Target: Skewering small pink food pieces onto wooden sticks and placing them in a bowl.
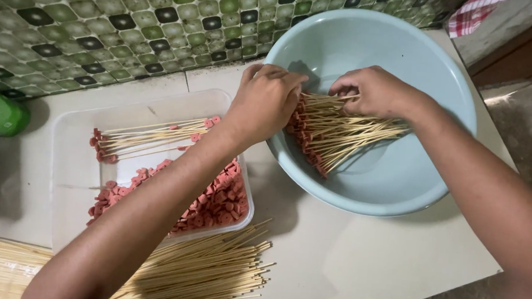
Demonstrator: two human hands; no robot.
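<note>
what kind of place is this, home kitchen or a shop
Probably a small kitchen or food-prep corner: green tiled wall, a pale blue basin of skewers tipped with pink pieces, a clear tray of pink sausage slices. Home or shop is unclear.

We note a bundle of thin bamboo skewers lying inside the pale blue basin. Each skewer carries a small pink sausage slice at one end; the pink ends cluster at lower left, near the basin's wall, while the bare ends fan out to the right. The bundle rests slantwise on the basin's inner slope, upper portion under two hands.
</note>
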